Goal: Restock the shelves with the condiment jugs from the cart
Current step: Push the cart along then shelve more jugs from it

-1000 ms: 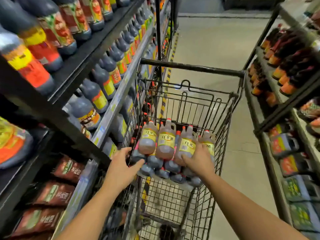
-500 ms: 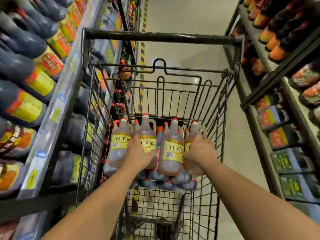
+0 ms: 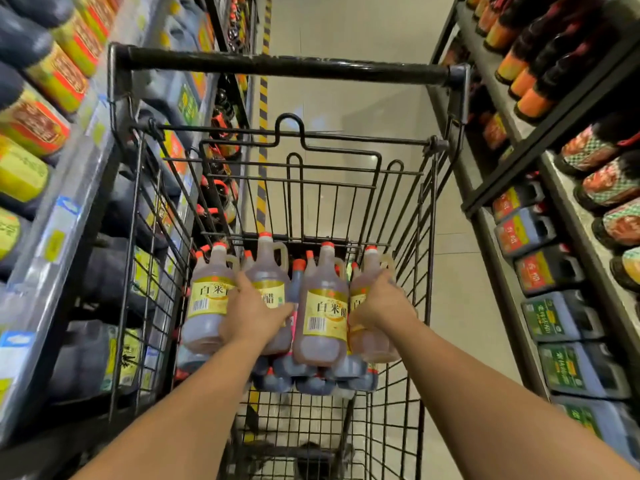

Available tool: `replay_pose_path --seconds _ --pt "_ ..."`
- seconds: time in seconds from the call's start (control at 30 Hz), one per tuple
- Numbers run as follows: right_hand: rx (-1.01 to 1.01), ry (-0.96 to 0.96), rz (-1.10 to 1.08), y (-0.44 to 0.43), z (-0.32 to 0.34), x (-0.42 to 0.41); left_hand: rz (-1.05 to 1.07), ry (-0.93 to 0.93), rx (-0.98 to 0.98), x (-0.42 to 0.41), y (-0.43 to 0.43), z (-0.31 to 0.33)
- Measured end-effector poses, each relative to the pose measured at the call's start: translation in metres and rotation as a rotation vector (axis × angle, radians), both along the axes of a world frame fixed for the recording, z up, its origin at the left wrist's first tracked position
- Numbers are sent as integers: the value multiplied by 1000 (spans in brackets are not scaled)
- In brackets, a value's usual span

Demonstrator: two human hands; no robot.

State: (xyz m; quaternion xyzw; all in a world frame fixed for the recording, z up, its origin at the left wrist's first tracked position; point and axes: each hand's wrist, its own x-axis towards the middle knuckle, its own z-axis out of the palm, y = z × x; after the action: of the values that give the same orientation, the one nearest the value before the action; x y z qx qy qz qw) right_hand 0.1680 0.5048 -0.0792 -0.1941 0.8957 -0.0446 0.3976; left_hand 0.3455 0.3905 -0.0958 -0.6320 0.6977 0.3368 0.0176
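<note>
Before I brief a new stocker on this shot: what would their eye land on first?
Four amber jugs with yellow labels and red caps stand out, sitting atop dark bottles in the wire cart's middle. The left hand grips the second jug from the left, the right hand the rightmost jug.

Wire cart (image 3: pixel 277 65) stands on the pale tiled floor (image 3: pixel 346 81) in the aisle between two shelf units. A yellow-and-black striped strip (image 3: pixel 264 109) runs along the floor by the left unit.

Cart basket: a bottom layer of dark bottles (image 3: pixel 311 382) on the wire floor, with four amber jugs (image 3: pixel 323 306), red-capped and yellow-labelled, side by side on top.

Left shelves (image 3: pixel 62 216): dark bottles with yellow and red labels (image 3: pixel 34 123).

Right shelves (image 3: pixel 554 131): dark orange-labelled bottles (image 3: pixel 540 74) above, square dark jugs with handles (image 3: pixel 543 271) below.
</note>
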Motion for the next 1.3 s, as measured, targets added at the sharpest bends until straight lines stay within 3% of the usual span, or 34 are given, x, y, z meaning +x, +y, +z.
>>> replay_pose_path --seconds 0.17,0.43,0.63,0.83,1.0,1.3 --pt "-173 124 20 15 12 11 95 248 22 24 12 20" --pt "-583 261 35 31 47 39 242 499 34 74 52 76" --pt "-778 143 113 46 54 74 397 564 -10 125 88 114" --pt "-1069 -57 104 68 134 143 457 662 -100 184 127 167" --pt "-1119 -202 180 96 185 205 479 764 -200 237 175 226" --pt "-1290 -477 342 159 268 333 530 786 -497 358 303 305"
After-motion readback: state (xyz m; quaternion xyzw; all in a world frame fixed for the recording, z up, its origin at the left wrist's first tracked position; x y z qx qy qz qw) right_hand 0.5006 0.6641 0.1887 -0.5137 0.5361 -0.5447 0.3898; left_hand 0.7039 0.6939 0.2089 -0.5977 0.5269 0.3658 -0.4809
